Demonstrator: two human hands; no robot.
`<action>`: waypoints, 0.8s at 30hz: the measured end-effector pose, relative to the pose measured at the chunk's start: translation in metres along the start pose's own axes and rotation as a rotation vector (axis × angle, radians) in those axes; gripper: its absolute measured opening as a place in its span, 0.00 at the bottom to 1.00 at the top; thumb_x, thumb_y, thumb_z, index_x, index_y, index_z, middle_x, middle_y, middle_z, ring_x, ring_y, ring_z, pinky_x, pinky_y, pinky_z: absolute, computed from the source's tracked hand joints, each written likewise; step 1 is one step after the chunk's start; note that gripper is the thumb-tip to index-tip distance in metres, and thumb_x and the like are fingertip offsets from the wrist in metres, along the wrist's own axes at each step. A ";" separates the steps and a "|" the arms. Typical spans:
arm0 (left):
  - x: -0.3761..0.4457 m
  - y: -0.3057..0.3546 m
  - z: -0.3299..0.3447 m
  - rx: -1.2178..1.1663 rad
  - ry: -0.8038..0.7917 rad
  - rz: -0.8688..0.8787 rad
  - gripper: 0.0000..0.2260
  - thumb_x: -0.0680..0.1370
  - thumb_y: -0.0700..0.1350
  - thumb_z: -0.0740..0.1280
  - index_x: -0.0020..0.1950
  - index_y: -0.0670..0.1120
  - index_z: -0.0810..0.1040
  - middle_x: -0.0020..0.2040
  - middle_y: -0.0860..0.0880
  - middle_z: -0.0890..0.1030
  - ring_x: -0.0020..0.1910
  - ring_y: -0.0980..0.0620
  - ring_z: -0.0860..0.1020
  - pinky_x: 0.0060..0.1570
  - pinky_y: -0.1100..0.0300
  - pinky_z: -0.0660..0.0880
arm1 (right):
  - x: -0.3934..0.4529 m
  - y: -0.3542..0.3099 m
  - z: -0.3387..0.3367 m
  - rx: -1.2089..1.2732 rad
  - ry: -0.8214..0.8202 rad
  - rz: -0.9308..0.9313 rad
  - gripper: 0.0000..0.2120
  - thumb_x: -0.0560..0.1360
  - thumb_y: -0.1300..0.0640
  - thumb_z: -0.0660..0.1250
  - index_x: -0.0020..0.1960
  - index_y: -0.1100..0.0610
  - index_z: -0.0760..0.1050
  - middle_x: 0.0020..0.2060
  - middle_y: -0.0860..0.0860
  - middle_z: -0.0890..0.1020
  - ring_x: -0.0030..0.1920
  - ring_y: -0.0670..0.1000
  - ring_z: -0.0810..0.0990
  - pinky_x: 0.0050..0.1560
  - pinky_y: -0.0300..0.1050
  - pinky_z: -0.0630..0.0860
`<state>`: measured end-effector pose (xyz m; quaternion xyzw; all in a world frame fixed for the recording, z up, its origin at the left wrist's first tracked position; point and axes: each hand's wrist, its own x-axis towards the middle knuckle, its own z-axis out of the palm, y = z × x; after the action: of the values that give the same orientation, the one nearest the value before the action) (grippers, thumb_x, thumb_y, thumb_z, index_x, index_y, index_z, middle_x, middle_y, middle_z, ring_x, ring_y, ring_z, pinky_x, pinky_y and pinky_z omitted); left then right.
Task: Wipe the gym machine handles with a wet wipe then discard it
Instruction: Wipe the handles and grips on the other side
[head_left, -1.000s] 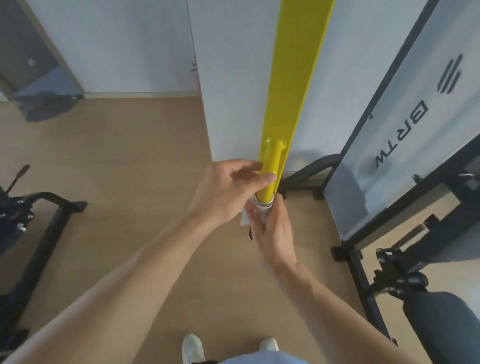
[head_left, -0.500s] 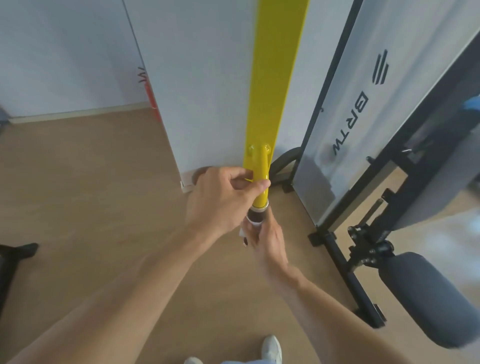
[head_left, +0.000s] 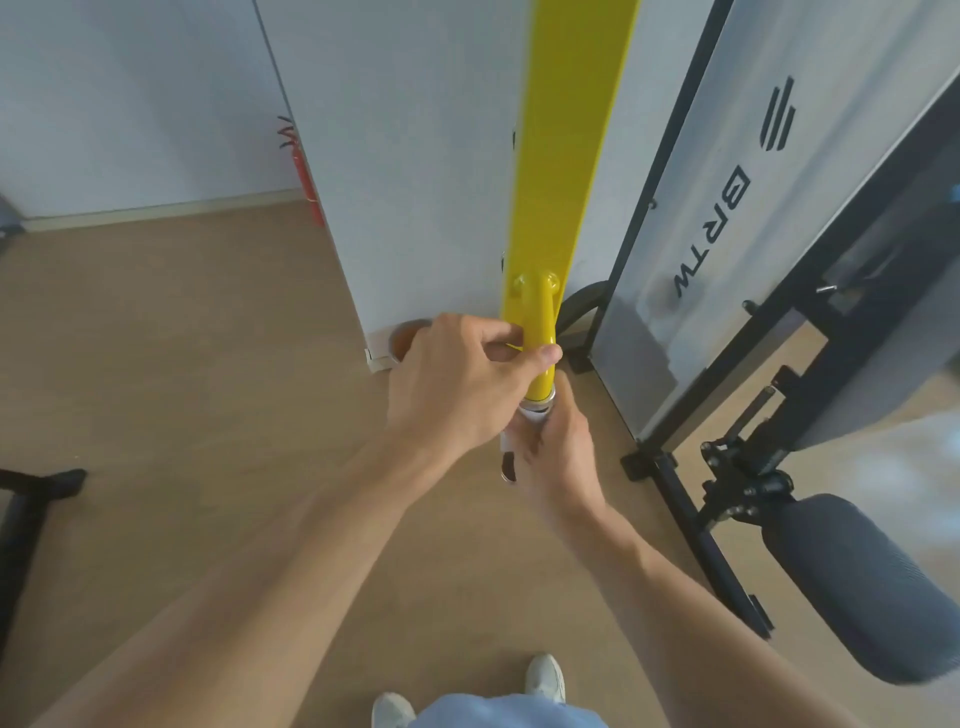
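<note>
Wood flooring met white walls; the yellow handle ran lengthwise toward the person, left hand pinching it, right hand gripping a wet wipe around its end.

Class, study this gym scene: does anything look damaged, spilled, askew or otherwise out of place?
Nothing stands out. The left hand grips the yellow handle; the right hand holds the white wipe around its lower end.
</note>
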<state>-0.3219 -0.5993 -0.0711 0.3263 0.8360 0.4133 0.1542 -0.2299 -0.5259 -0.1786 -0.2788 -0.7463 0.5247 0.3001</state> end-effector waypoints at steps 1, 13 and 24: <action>-0.001 0.001 0.001 0.005 0.001 0.005 0.15 0.69 0.67 0.68 0.48 0.61 0.86 0.37 0.62 0.86 0.43 0.56 0.84 0.46 0.51 0.81 | -0.002 0.005 0.000 -0.009 -0.012 0.041 0.06 0.78 0.55 0.67 0.53 0.51 0.71 0.36 0.51 0.81 0.31 0.49 0.77 0.30 0.46 0.74; -0.004 0.004 0.011 -0.019 0.029 0.004 0.18 0.68 0.69 0.67 0.50 0.62 0.85 0.40 0.62 0.86 0.46 0.58 0.84 0.48 0.52 0.81 | 0.002 -0.010 -0.019 0.067 -0.111 0.034 0.07 0.78 0.56 0.67 0.55 0.50 0.75 0.32 0.47 0.80 0.29 0.46 0.74 0.29 0.40 0.72; -0.010 0.001 0.015 -0.073 0.050 -0.007 0.16 0.68 0.68 0.69 0.49 0.62 0.85 0.39 0.66 0.85 0.45 0.60 0.84 0.49 0.51 0.81 | 0.000 0.005 -0.021 -0.027 -0.171 0.108 0.08 0.77 0.49 0.68 0.45 0.53 0.73 0.31 0.49 0.79 0.28 0.43 0.74 0.28 0.33 0.68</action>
<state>-0.3066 -0.5967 -0.0797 0.3072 0.8250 0.4513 0.1464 -0.2141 -0.5114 -0.1772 -0.2770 -0.7600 0.5519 0.2026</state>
